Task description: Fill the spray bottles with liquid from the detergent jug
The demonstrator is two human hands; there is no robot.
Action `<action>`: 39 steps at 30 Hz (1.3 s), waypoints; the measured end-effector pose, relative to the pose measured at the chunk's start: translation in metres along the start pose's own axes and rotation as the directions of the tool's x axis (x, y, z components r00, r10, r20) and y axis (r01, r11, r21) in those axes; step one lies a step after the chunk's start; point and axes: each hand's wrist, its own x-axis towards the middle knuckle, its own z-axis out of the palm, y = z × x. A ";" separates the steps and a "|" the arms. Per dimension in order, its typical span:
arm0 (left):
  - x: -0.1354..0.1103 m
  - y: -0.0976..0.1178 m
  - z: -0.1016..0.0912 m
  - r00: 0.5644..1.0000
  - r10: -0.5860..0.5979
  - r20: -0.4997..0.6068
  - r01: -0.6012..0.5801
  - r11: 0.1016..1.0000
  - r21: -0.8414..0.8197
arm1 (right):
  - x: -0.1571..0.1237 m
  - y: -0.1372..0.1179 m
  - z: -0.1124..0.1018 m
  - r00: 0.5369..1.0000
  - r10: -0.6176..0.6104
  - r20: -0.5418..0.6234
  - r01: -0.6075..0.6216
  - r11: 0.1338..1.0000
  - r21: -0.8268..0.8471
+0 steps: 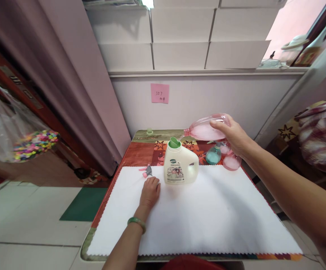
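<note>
My right hand [234, 135] grips a clear pink bottle [204, 129] and holds it almost flat, its open neck pointing left at the green funnel [174, 142] in the mouth of a white jug [180, 163]. The jug stands upright on a white cloth [202, 213]. My left hand [150, 191] rests on the cloth just left of the jug, fingers curled, close to a pink and grey spray nozzle [146, 171]. I cannot make out anything inside those fingers.
A small teal bottle [213, 155] and a pink bottle [231, 161] stand behind the jug. A green cap [150, 131] lies at the table's far edge [140, 135]. A curtain [75, 86] hangs left; a pink note [160, 93] is on the wall.
</note>
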 end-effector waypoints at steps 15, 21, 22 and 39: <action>0.001 0.000 -0.001 1.000 0.011 -0.006 -0.011 1.000 0.011 | 0.004 -0.002 0.001 1.000 0.008 0.010 -0.008 1.000 -0.007; 0.000 -0.001 0.001 1.000 0.018 -0.009 -0.018 1.000 0.016 | 0.006 -0.002 0.001 0.999 0.015 0.032 -0.014 0.999 -0.029; 0.000 -0.001 0.001 1.000 0.018 -0.010 -0.018 1.000 0.017 | 0.006 -0.003 0.001 0.999 0.008 0.032 -0.007 1.000 -0.028; 0.000 -0.002 0.003 0.999 0.023 -0.030 -0.023 1.000 0.007 | 0.006 -0.012 0.001 0.999 -0.021 0.035 0.026 0.989 -0.146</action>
